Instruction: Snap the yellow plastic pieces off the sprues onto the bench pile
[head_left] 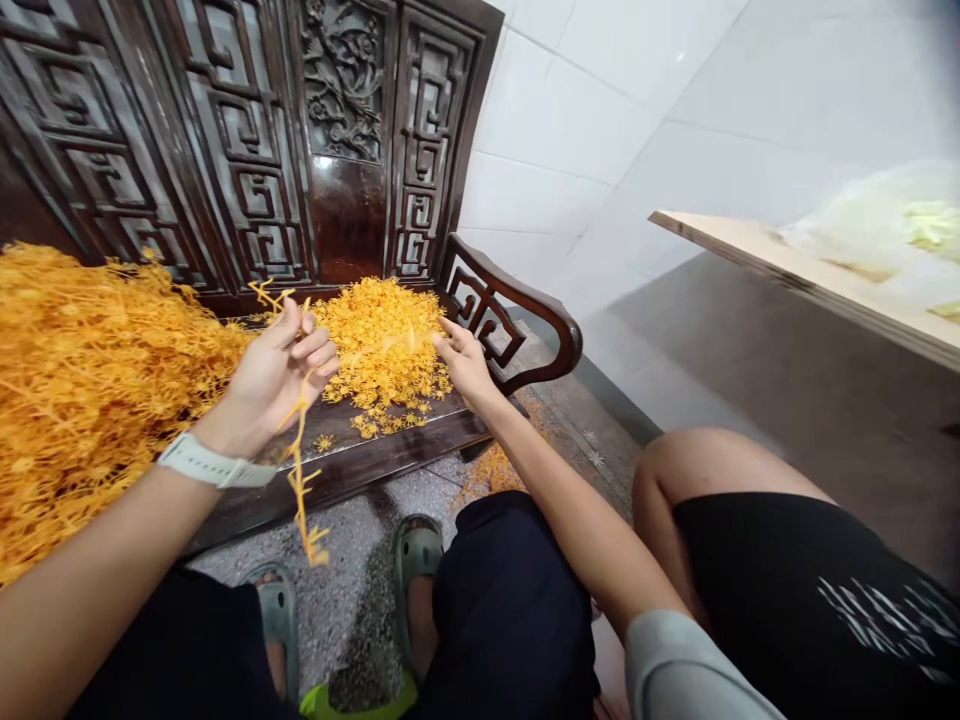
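My left hand [281, 365], with a pale watch band on the wrist, is closed round a thin orange branched plastic stem [298, 470]. One end of the stem sticks up past my fingers, and the longer end hangs down over the bench's front edge. My right hand [463, 362] is at the right side of a heap of small orange flower-shaped pieces [382, 345], its thumb and index finger stretched out and slightly apart. A blurred orange bit [411, 340] shows just left of those fingertips. To the left lies a big tangled pile of orange branched stems [97, 380].
The dark carved wooden bench [352, 220] has a curved armrest [559, 335] on the right. Orange bits [499, 470] lie on the floor below. Another person's bare knee [712, 470] is close at right, under a board [750, 245] bearing a plastic bag [870, 230].
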